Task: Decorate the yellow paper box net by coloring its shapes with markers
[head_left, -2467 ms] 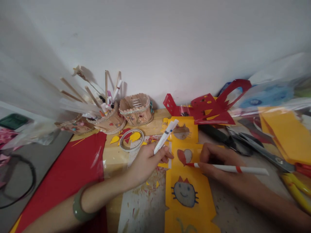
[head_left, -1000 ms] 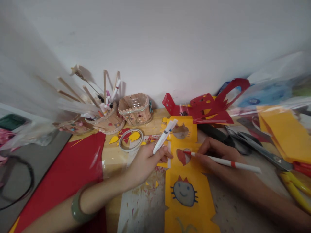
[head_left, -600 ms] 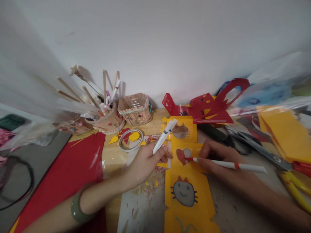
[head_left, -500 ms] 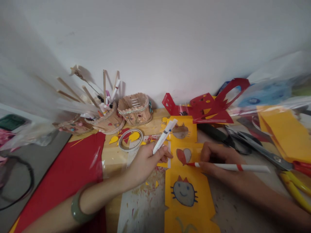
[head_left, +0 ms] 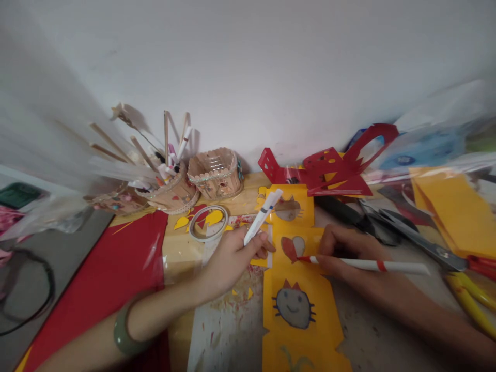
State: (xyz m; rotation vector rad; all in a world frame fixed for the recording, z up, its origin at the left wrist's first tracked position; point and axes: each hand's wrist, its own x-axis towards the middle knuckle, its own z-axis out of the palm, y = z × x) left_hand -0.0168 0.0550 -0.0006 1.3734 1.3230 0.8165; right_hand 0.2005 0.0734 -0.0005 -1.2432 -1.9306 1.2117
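Now your right hand (head_left: 343,248) pinches the red marker (head_left: 364,264), lying nearly level, tip leftward on the half-coloured heart (head_left: 292,247), while your left hand (head_left: 232,258) grips two capped markers (head_left: 263,216) angled up-right.

Left hand (head_left: 231,257): forearm enters from lower left, fingers (head_left: 260,247) curled closed in a pinch, thumb uppermost. Right hand (head_left: 343,247): forearm enters from lower right, lying low, closed in a writing grip, fingertips pointing left. Hands near, not touching.
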